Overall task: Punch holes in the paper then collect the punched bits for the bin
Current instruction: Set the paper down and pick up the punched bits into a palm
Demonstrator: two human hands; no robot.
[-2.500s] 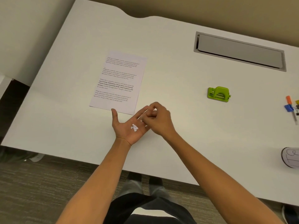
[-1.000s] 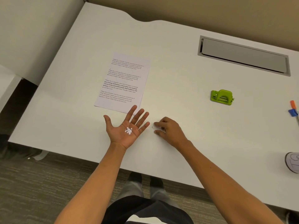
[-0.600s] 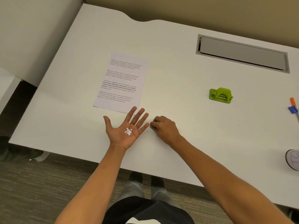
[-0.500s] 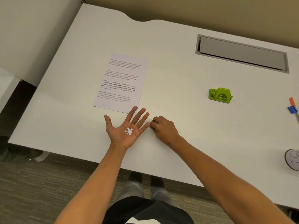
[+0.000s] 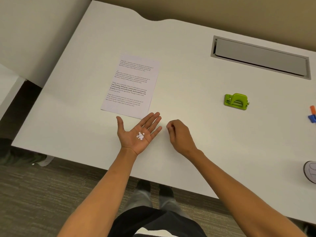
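A small heap of white round punched paper bits [image 5: 140, 135] is lying in the middle of the upturned palm of the left hand [image 5: 137, 134]. That hand is resting flat and palm-up near the front edge of the white desk [image 5: 196, 79], its fingers spread straight and its thumb held out to the side, gripping nothing.

Just to its right, the right hand [image 5: 179, 134] is hovering knuckles-up, its fingers curled in toward the thumb as in a pinch; whether a bit is sitting between the fingertips is too small to tell. The two hands are lying close together but are not touching.

Just beyond the left fingertips, the white printed sheet of paper [image 5: 131, 86] with several blocks of black text is lying flat on the desk, its near right corner next to those fingers. Any holes in it cannot be made out.

Well off to the right, the lime-green plastic hole punch [image 5: 236, 101] is sitting upright on the desk, apart from both hands. Behind it, a long grey rectangular cable hatch [image 5: 259, 57] is lying set into the desktop.
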